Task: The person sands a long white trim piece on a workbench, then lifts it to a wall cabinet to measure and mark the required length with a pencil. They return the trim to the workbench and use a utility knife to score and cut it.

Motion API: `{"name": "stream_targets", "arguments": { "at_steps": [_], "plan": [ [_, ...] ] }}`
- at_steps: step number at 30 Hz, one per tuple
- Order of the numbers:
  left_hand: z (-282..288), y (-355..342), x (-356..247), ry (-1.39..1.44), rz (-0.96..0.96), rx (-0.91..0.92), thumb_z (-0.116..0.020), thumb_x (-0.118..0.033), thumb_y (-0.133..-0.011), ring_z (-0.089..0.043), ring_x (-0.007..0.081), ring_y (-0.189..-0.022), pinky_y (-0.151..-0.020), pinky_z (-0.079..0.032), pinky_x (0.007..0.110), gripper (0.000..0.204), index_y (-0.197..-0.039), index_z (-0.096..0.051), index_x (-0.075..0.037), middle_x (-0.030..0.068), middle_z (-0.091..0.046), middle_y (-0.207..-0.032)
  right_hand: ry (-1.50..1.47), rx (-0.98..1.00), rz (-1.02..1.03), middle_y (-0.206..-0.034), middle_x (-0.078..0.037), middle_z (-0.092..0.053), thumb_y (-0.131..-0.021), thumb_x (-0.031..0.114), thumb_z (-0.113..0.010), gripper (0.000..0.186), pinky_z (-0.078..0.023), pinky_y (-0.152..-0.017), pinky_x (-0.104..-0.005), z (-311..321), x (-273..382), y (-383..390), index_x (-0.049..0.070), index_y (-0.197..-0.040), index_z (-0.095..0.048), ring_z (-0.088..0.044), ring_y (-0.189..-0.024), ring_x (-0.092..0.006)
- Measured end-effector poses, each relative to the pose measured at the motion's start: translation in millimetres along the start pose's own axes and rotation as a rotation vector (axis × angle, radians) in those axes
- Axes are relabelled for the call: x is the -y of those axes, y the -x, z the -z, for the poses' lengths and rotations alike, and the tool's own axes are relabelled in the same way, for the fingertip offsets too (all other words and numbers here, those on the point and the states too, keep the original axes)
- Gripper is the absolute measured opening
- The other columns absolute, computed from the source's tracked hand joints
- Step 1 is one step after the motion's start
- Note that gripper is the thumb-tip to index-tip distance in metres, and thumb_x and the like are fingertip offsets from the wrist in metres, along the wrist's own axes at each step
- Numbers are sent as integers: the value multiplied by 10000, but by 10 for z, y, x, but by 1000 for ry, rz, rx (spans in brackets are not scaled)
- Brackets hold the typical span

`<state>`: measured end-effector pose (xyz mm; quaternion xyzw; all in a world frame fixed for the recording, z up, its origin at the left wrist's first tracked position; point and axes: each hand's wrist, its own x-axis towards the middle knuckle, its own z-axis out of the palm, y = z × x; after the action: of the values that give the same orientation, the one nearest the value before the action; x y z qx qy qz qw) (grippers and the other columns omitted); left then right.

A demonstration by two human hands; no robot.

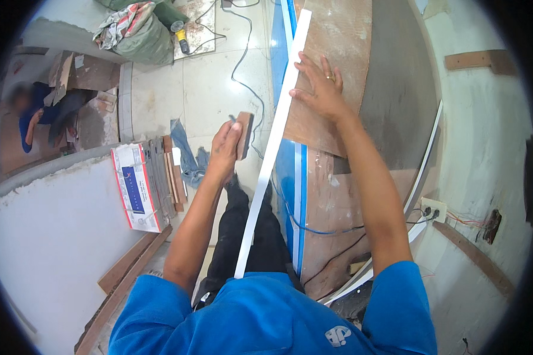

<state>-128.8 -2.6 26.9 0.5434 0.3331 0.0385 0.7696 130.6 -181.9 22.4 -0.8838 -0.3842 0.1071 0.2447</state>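
My left hand (228, 142) is closed round a brown rectangular block (244, 136), with a small grey piece at its top end. My right hand (321, 89) has its fingers spread on a long white strip (267, 165) and the brown board (349, 47) beside it. The strip runs diagonally from the top of the view down to my waist, along a workbench edge with a blue covering (296, 201). A darker grey panel (397, 106) lies to the right of the board.
Sacks (139, 47), a yellow power tool (181, 38) and cords lie on the tiled floor (154, 100). Stacked boxes and boards (136, 186), with jeans (186, 165) beside them, stand left. Another person (38, 118) is beyond a low wall. A socket (433, 210) is at right.
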Motion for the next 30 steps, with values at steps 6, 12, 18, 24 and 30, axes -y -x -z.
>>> {"name": "stream_targets", "arguments": {
  "at_steps": [6, 12, 18, 24, 30],
  "plan": [
    [-522, -852, -194, -47, -157, 22, -587, -404, -1093, -545, 94, -828, -728, -456, 250, 457, -1234, -645, 27, 27, -630, -953, 36, 126, -93, -1711, 6, -372, -793, 492, -839, 755, -115, -1232, -680, 334, 150, -222, 238, -1459, -590, -163, -1626, -370],
    [-903, -1463, -493, -66, -256, 17, -614, -425, -1069, -560, 120, -774, -668, -473, 286, 496, -1162, -666, 60, 75, -648, -910, 131, -11, -38, -1755, -39, -296, -691, 689, -843, 1102, -137, -1219, -670, 290, -179, -485, 212, -1607, -461, -124, -1642, -362],
    [-1196, -2107, -780, -270, -325, 17, -652, -478, -1028, -580, 144, -732, -650, -482, 311, 557, -1072, -675, 77, 102, -650, -843, 206, 6, 19, -1761, -36, -281, -702, 819, -754, 1205, -137, -1211, -699, 132, -312, -460, 160, -1647, -403, -137, -1638, -382],
    [-985, -1560, -659, -491, -274, 27, -644, -508, -1023, -636, 192, -762, -672, -506, 355, 614, -1137, -646, 95, 139, -680, -875, 202, -37, 28, -1755, -35, -296, -725, 832, -727, 1187, -122, -1218, -690, 135, -320, -409, 130, -1632, -421, -137, -1640, -365],
    [-756, -1048, -353, -287, -191, 30, -633, -481, -1037, -606, 172, -824, -716, -495, 341, 543, -1114, -670, 55, 159, -669, -915, 223, -43, 14, -1759, -28, -283, -740, 830, -718, 1161, -143, -1211, -693, 197, -320, -423, 131, -1622, -435, -141, -1639, -355]
  ]
}}
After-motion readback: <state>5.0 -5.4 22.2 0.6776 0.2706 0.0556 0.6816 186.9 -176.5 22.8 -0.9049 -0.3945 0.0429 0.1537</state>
